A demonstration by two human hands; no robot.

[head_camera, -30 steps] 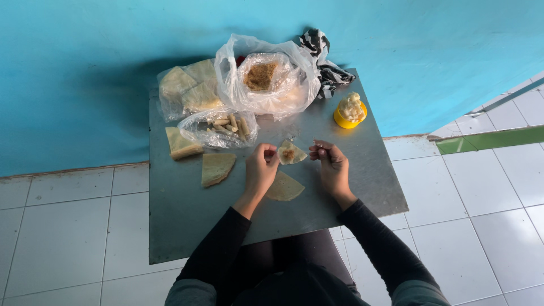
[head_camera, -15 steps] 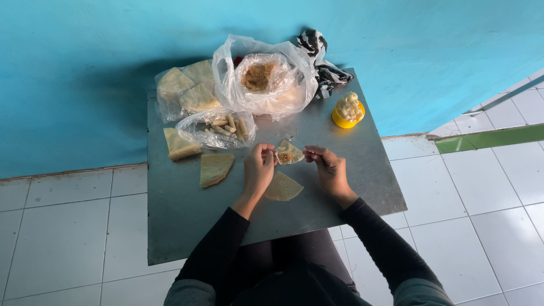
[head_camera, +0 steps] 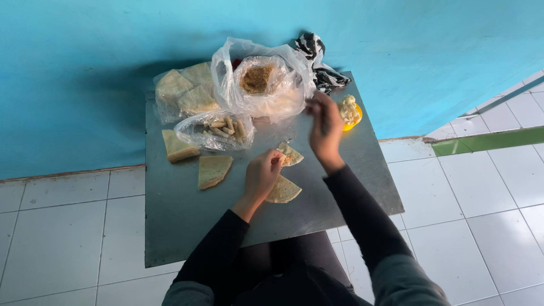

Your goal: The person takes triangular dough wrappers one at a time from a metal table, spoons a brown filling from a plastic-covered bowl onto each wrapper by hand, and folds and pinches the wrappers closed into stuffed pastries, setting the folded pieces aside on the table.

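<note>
Two bare hands work over a grey metal worktop set against a blue wall. The left hand has its fingers pinched on a small pale triangular wrapper with brownish filling, held just above the worktop near its middle. Right below that hand lies another flat pale triangular wrapper. The right hand is raised farther back and blurred, its fingers loosely curled; I cannot tell whether they grip anything. It hovers between a large clear plastic bag holding a bowl of brown filling and a small yellow dish heaped with pale lumps, close to both. Behind the dish lies a crumpled black-and-white plastic bag. At the far left, a clear bag of stacked pale wrappers sits beside a smaller clear bag of little rolled pieces. Two more pale triangular pieces lie on the left: a thick stack and a single sheet.
</note>
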